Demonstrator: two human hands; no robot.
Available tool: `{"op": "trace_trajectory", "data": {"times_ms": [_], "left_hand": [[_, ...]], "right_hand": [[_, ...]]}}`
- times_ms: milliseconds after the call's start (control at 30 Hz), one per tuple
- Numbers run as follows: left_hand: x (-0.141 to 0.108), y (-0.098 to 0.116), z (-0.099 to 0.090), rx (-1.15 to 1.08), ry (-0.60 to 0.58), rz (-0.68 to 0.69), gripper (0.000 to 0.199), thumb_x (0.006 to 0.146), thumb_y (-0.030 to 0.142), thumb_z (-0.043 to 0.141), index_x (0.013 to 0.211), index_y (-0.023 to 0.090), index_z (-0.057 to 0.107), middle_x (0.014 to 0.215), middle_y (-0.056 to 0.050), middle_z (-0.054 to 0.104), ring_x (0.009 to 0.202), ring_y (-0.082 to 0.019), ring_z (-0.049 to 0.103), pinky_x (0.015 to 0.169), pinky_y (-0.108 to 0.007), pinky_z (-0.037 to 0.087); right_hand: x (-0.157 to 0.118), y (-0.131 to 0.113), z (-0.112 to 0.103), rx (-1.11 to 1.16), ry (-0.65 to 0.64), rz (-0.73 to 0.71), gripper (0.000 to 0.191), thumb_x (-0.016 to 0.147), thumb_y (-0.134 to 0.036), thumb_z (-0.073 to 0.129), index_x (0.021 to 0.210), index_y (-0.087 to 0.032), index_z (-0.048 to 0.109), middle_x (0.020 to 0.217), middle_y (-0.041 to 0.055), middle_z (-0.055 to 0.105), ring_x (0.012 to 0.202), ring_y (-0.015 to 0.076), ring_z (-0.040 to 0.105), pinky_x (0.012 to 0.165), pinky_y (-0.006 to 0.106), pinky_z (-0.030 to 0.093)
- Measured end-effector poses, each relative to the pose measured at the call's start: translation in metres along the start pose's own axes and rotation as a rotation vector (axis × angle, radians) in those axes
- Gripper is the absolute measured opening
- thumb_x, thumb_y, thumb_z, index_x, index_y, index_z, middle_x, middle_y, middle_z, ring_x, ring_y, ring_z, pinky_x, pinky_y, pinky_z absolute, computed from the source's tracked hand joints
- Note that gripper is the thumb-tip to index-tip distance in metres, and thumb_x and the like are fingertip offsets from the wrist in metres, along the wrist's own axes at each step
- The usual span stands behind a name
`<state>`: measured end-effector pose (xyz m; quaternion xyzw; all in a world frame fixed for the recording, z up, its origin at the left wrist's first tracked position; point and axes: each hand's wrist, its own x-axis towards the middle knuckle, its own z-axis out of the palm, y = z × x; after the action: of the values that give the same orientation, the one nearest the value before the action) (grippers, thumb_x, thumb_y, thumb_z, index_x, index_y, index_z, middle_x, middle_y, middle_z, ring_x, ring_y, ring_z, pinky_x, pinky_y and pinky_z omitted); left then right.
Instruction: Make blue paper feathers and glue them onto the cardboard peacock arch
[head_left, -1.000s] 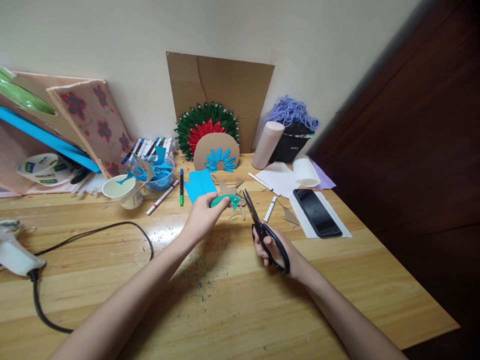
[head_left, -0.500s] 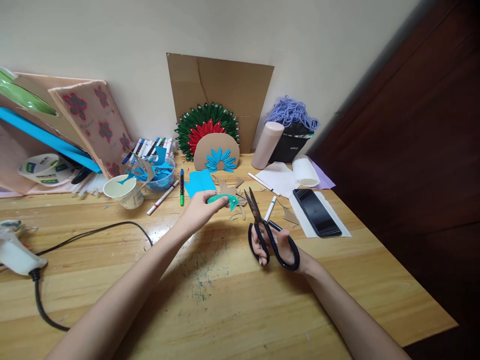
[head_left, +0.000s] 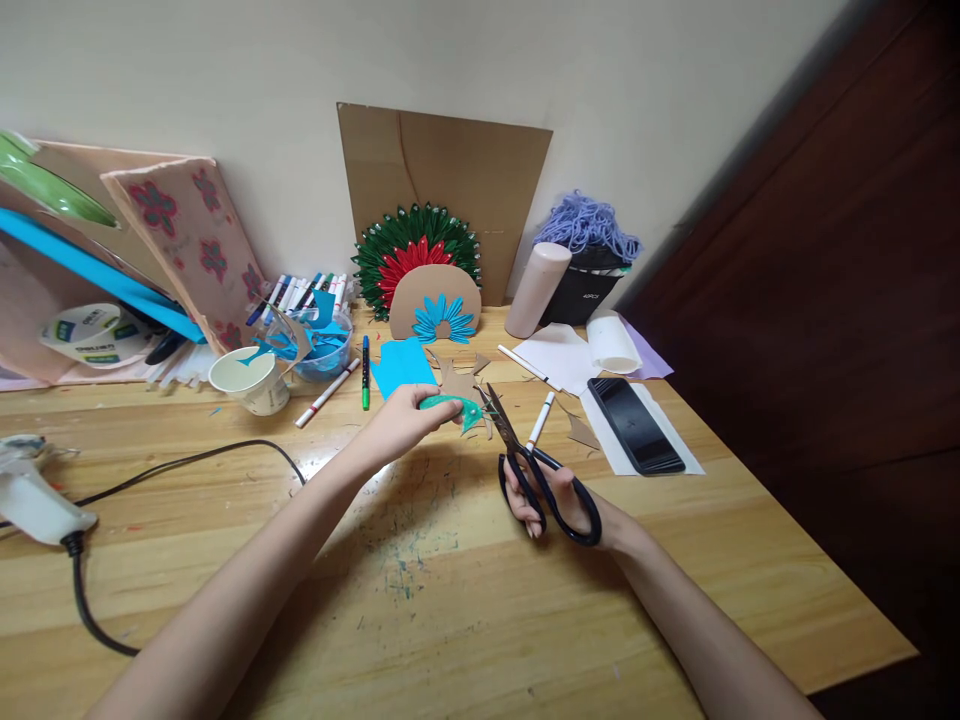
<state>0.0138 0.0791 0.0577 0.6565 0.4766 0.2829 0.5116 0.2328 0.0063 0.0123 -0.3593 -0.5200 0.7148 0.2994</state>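
The wooden table (head_left: 525, 620) extends under the left hand (head_left: 409, 420) and the right hand (head_left: 568, 500). Well beyond them, a cardboard sheet (head_left: 442, 150) stands upright. In front of this sheet, beyond the left hand, there is a rounded cardboard piece (head_left: 409, 295) with blue petals. The scissors (head_left: 517, 448) are in the right hand, whose fingers and thumb go through the 2 black handles; the blades are a little apart and point towards the left hand. To the right of this grip, a black phone (head_left: 636, 425) lies on white paper (head_left: 610, 442). A blue paper (head_left: 403, 368) lies just beyond the left hand. This hand is clamped on a green piece (head_left: 471, 412), between thumb and fingers, just beside the scissors; whether they touch, I cannot tell. Just beyond the right hand lies a white marker (head_left: 539, 420).
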Motion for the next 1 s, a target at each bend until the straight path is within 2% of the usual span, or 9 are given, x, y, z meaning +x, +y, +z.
{"op": "trace_trajectory", "data": {"times_ms": [500, 1000], "left_hand": [[-0.0001, -0.0010, 0.0000, 0.023, -0.002, -0.010, 0.029, 0.074, 0.045, 0.053, 0.065, 0.018, 0.059, 0.053, 0.004, 0.038, 0.050, -0.010, 0.031, 0.048, -0.024, 0.022], [-0.0009, 0.0007, 0.0002, 0.009, 0.016, -0.011, 0.028, 0.073, 0.044, 0.055, 0.062, 0.018, 0.059, 0.052, 0.004, 0.037, 0.049, -0.010, 0.031, 0.047, -0.025, 0.022]], "right_hand": [[-0.0005, -0.0060, 0.0014, -0.173, -0.006, -0.004, 0.076, 0.055, -0.089, 0.031, 0.080, -0.019, 0.042, 0.061, -0.0061, 0.037, 0.049, 0.0060, 0.033, 0.045, 0.021, 0.040], [-0.0027, -0.0089, 0.0034, -0.155, 0.001, 0.020, 0.073, 0.055, -0.088, 0.036, 0.082, -0.019, 0.040, 0.064, -0.0062, 0.034, 0.051, 0.0065, 0.031, 0.046, 0.020, 0.038]]}}
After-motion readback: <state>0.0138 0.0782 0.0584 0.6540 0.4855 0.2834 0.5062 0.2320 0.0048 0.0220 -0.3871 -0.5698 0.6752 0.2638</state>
